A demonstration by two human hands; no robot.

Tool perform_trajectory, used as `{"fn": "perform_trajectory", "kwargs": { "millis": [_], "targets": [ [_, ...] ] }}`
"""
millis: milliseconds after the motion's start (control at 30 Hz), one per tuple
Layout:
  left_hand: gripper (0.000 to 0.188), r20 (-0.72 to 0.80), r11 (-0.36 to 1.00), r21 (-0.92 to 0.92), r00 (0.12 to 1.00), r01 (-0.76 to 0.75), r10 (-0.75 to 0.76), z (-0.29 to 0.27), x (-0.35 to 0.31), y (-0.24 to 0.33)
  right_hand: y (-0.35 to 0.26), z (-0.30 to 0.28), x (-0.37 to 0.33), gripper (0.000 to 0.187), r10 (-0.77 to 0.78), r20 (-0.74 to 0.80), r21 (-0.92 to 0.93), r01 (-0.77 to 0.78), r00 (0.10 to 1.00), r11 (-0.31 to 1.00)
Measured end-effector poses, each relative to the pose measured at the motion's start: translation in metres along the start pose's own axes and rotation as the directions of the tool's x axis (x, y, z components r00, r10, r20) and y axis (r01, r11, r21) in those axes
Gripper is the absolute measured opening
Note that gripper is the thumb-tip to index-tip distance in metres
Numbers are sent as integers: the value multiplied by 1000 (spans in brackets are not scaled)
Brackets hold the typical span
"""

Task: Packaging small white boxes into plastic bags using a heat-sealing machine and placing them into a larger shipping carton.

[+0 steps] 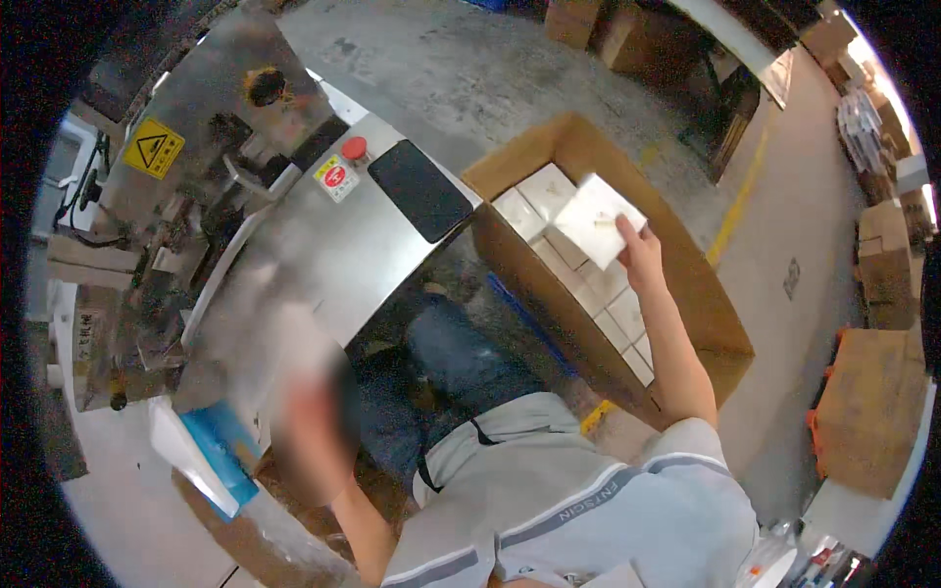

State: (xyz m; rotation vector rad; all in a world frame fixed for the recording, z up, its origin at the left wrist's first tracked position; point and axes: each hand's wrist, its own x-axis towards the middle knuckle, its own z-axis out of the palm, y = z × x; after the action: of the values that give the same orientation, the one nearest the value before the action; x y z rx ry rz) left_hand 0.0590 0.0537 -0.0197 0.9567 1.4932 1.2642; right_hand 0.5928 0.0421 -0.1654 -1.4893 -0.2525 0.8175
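Observation:
My right hand (pixel 641 260) is closed on the near edge of a white square box (pixel 594 218), thumb on top. This box is held tilted over an open brown carton (pixel 711 318) at my right. Inside the carton, similar white boxes (pixel 545 188) stand in rows; my forearm and the held box hide part of them. At the lower left, my left hand (pixel 316 426) is beside the metal machine table (pixel 338 257). Blur smears its fingers, so what it holds, if anything, cannot be made out.
A red push button (pixel 354 148) and a dark flat panel (pixel 420 190) sit on the machine table. Machine parts (pixel 245 171) rise at the left. A blue and white object (pixel 211 446) lies near my left hand. Brown cartons (pixel 872 412) stand along the right side.

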Motion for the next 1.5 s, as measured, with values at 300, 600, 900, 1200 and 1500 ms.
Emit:
{"fn": "perform_trajectory", "kwargs": {
  "millis": [300,600,900,1200,1500],
  "targets": [
    [50,-24,993,114,1000,24,-21,-20,1,-11,166,-81,96,44,363,-118,-121,-376,924,919],
    [41,-380,893,364,833,-266,403,-192,44,44,76,-43,65,29,246,-12,-350,-235,969,907],
    [40,-417,602,795,789,76,451,-383,175,36,9,0,9,41,2,284,-170,48,959,984],
    [30,-454,489,870,479,58,752,-368,126,50,-85,111,-56,33,-186,481,-222,325,857,919],
    [17,18,690,513,810,-511,587,-137,16,101,-120,287,-260,55,-457,853,127,749,253,651]
  ]
}}
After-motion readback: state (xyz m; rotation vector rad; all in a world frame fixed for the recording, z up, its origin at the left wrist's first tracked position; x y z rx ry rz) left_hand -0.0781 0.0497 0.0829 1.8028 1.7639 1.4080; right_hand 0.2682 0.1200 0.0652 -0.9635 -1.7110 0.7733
